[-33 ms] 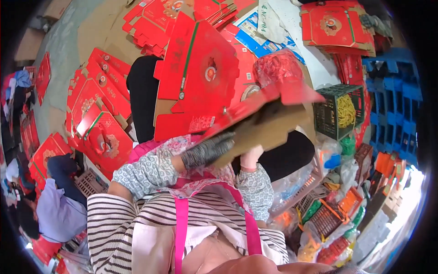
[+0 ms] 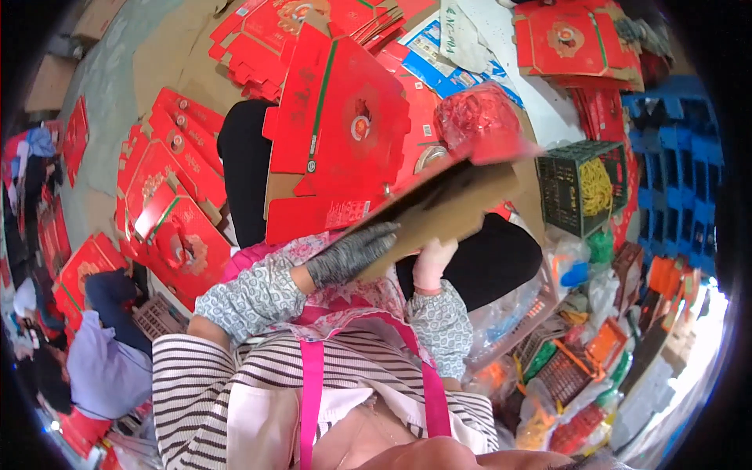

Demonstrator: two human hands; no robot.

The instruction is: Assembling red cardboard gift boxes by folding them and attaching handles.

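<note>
Over my lap is a tilted folding carton (image 2: 458, 205), with its plain brown side toward me and a blurred red flap at its far end. My left hand (image 2: 351, 255), in a dark grey glove, grips its left end with the fingers lying over the brown face. At the near edge, my right hand (image 2: 433, 263) in a pale glove is closed on the board; its thumb side shows best. Just beyond, a pile of flat red cartons (image 2: 345, 117) leans between my knees. A red plastic-wrapped bundle (image 2: 478, 117) lies behind the carton's far end.
More flat red cartons (image 2: 176, 227) lie to my left, near a seated person in a lilac top (image 2: 106, 364). At right stand a dark green crate (image 2: 560, 192) with yellow cords, blue pallets (image 2: 677, 168) and a brown basket (image 2: 565, 376). Another person's gloved hand (image 2: 630, 31) touches cartons at upper right.
The carton in my hands has shifted and tilted slightly, its far end a little lower. My right hand has risen along its near edge and shows more fully.
</note>
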